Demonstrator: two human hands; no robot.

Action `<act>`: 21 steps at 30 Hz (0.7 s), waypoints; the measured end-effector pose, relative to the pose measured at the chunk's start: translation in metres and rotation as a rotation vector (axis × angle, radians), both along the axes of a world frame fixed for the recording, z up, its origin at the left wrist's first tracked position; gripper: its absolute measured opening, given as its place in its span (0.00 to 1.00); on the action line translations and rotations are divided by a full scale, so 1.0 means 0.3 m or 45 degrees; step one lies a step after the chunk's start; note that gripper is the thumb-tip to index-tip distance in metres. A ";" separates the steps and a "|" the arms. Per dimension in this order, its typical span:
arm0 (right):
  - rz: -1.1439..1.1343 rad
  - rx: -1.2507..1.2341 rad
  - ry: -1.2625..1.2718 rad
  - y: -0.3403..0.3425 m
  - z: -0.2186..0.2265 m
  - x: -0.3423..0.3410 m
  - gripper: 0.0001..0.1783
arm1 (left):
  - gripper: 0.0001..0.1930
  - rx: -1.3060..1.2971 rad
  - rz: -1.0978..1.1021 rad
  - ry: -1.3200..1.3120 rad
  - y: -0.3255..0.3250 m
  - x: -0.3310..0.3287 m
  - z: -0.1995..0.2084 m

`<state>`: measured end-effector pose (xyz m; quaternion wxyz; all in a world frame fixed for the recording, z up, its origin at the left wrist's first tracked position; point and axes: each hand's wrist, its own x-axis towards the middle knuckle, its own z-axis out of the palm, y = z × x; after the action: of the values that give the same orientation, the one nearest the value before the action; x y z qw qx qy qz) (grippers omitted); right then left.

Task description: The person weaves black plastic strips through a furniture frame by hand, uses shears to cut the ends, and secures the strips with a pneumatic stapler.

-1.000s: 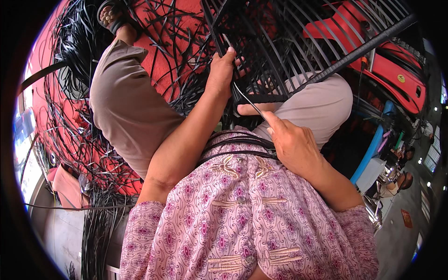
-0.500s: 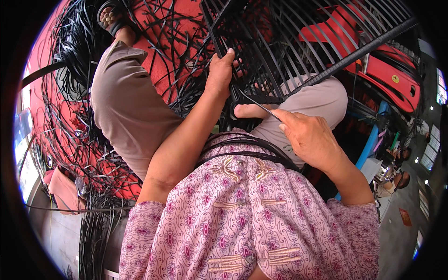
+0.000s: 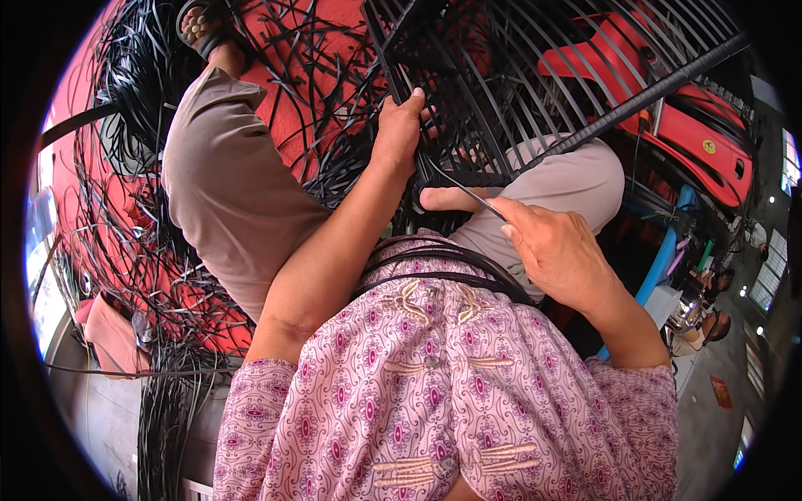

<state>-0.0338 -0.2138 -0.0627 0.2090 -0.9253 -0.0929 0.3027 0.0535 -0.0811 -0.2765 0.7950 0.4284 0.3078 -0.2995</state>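
Observation:
A black frame (image 3: 603,127), strung with rows of black strips (image 3: 535,75), leans across the top right, its near corner by my lap. My left hand (image 3: 398,129) is closed around its left-hand bar, thumb pointing up; some of its fingers are hidden behind the bar. Below and to the right, my right hand (image 3: 558,253) pinches a thin dark strip (image 3: 469,193) between thumb and forefinger. That strip runs straight and slanting up to the frame's near corner, where its far end is hard to make out. More black strips (image 3: 451,274) lie across my waist.
Loose black strips (image 3: 309,83) tangle over the red floor covering (image 3: 292,42), with a thick bundle (image 3: 138,75) at the upper left. A red plastic seat-like thing (image 3: 702,142) stands right of the frame. Other people (image 3: 710,326) are at the far right.
Almost nothing differs. My right hand has shifted very slightly, and both hands keep their hold.

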 end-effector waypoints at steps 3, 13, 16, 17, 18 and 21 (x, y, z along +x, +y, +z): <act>0.012 -0.009 0.017 0.011 0.014 0.016 0.22 | 0.10 0.016 -0.002 0.000 0.000 0.003 0.007; 0.087 -0.234 0.024 0.083 0.012 -0.018 0.23 | 0.12 0.075 0.014 0.004 -0.007 0.008 0.010; 0.024 -0.233 -0.016 0.089 -0.011 -0.064 0.22 | 0.13 0.041 0.039 0.030 -0.005 0.013 0.022; -0.016 -0.183 -0.060 0.090 -0.039 -0.083 0.22 | 0.13 0.031 0.040 0.019 -0.005 0.003 0.023; -0.055 -0.136 -0.112 0.088 -0.081 -0.094 0.22 | 0.13 0.015 0.042 0.001 -0.007 0.006 0.024; -0.174 -0.059 -0.078 0.100 -0.090 -0.095 0.21 | 0.14 0.015 0.040 -0.036 -0.011 0.010 0.019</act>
<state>-0.0623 -0.1837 -0.0897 0.2049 -0.9428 -0.0290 0.2615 0.0565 -0.0844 -0.2708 0.8012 0.4325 0.3051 -0.2792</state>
